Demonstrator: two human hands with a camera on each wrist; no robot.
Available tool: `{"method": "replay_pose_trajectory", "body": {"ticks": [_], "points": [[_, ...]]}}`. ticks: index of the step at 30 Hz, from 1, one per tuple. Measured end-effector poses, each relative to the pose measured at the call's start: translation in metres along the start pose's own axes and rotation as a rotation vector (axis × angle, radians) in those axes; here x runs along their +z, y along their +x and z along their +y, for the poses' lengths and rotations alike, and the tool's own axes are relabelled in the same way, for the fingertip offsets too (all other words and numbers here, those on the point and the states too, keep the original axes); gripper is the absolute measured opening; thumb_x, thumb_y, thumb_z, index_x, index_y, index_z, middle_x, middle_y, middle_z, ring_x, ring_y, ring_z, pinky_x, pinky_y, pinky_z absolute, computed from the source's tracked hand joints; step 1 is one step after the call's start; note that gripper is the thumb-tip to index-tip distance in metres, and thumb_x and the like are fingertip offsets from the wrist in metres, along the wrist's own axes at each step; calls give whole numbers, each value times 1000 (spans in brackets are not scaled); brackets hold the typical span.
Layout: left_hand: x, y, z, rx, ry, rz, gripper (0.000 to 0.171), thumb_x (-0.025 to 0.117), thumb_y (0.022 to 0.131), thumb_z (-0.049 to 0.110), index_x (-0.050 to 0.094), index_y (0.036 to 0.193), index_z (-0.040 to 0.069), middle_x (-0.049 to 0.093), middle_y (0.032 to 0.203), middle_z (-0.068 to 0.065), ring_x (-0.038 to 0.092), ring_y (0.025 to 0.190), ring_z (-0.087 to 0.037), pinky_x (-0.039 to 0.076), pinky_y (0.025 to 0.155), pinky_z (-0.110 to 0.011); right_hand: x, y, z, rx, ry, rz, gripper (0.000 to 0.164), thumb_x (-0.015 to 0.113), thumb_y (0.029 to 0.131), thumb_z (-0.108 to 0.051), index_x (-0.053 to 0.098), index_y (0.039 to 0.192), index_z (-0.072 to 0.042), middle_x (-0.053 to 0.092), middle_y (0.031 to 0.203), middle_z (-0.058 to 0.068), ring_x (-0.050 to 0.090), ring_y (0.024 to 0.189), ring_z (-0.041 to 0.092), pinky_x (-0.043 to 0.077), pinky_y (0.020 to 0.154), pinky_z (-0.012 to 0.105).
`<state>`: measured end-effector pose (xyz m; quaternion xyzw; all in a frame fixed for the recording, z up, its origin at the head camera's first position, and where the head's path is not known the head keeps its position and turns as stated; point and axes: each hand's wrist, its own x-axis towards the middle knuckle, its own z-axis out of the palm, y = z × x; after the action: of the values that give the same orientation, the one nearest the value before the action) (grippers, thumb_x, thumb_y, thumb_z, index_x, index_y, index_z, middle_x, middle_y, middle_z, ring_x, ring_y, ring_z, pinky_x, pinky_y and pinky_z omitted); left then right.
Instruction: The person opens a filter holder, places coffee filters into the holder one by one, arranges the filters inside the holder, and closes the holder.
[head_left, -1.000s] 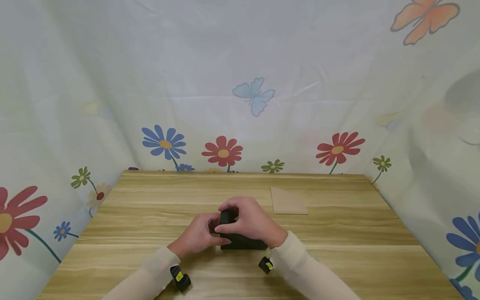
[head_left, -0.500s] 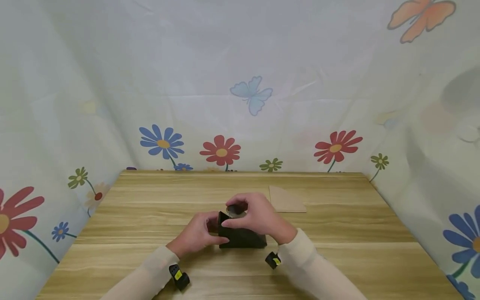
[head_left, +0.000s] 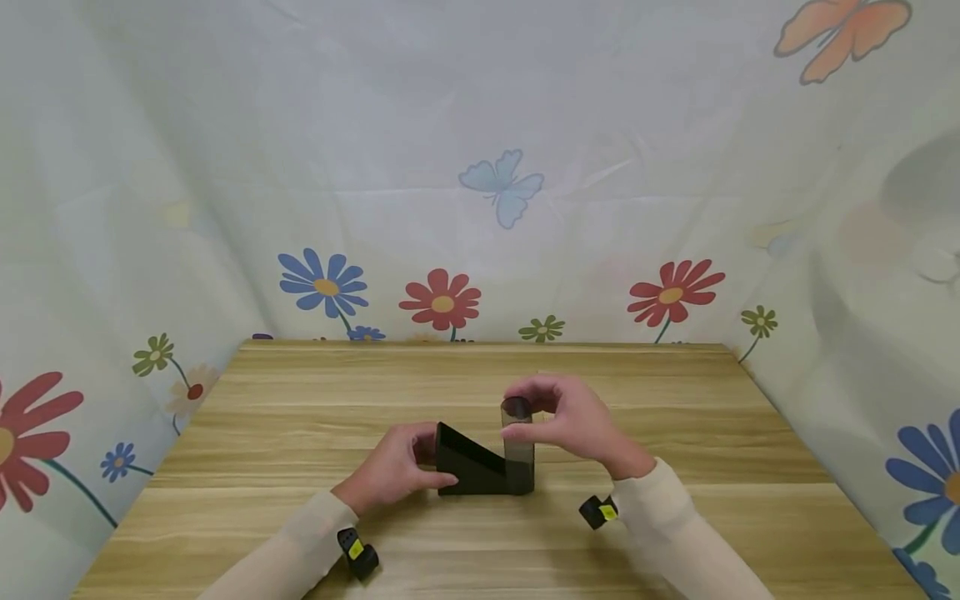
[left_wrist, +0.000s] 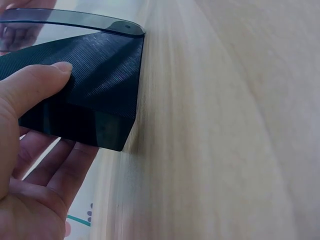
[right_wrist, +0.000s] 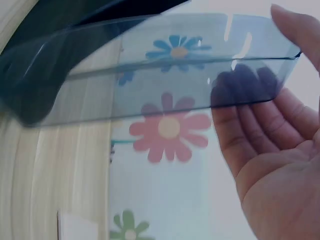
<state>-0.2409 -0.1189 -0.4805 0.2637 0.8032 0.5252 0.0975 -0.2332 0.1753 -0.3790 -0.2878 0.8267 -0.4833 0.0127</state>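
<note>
A black wedge-shaped box (head_left: 468, 467) stands on the table, its tall end at the left. My left hand (head_left: 393, 471) grips that end; in the left wrist view the thumb (left_wrist: 42, 80) lies on the ribbed side and the fingers are behind. A smoky see-through lid (head_left: 517, 450) rises almost upright from the low right end of the box. My right hand (head_left: 573, 421) pinches the lid's upper end between thumb and fingers. Through the clear plastic, the fingertips show in the right wrist view, where the lid (right_wrist: 165, 85) stretches from the dark box to the hand.
The wooden table (head_left: 337, 383) reaches back to a flowered cloth backdrop (head_left: 390, 167). A pale sheet (right_wrist: 77, 227) shows at the bottom of the right wrist view; behind my right hand in the head view, it is mostly hidden. Both wrists wear small black cameras.
My right hand has moved right and up, swinging the lid from over the box to nearly upright. The left hand keeps its grip on the box, which has stayed in place.
</note>
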Motion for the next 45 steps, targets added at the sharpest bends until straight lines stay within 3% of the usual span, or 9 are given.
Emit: {"method": "replay_pose_trajectory", "body": {"ticks": [6, 18, 30, 45], "points": [[0, 0, 1, -11, 10, 5, 35, 90, 80, 28, 71, 109, 25, 75, 101, 5, 71, 91, -13, 56, 82, -24, -18, -14, 16, -45, 106, 17, 36, 86, 83, -11, 73, 116, -5, 75, 107, 14, 72, 96, 26, 57, 90, 25], [1, -2, 4, -27, 6, -1, 35, 90, 79, 28, 71, 109, 25, 75, 102, 6, 72, 93, -13, 56, 83, -24, -44, -41, 52, -68, 193, -1, 36, 79, 87, 0, 68, 121, 3, 73, 115, 22, 73, 103, 19, 58, 89, 27], [0, -3, 6, -20, -14, 2, 35, 89, 80, 26, 72, 110, 26, 76, 105, 6, 72, 95, -13, 56, 85, -23, -56, -57, 66, -46, 180, -16, 36, 78, 87, 1, 67, 121, 1, 71, 117, 22, 72, 103, 19, 59, 88, 25], [0, -2, 6, -32, -9, -1, 35, 90, 80, 30, 71, 109, 25, 76, 104, 7, 72, 96, -13, 55, 86, -23, -59, -64, 76, -12, 201, -13, 41, 82, 84, -1, 66, 121, -1, 71, 118, 20, 72, 106, 26, 59, 87, 26]]}}
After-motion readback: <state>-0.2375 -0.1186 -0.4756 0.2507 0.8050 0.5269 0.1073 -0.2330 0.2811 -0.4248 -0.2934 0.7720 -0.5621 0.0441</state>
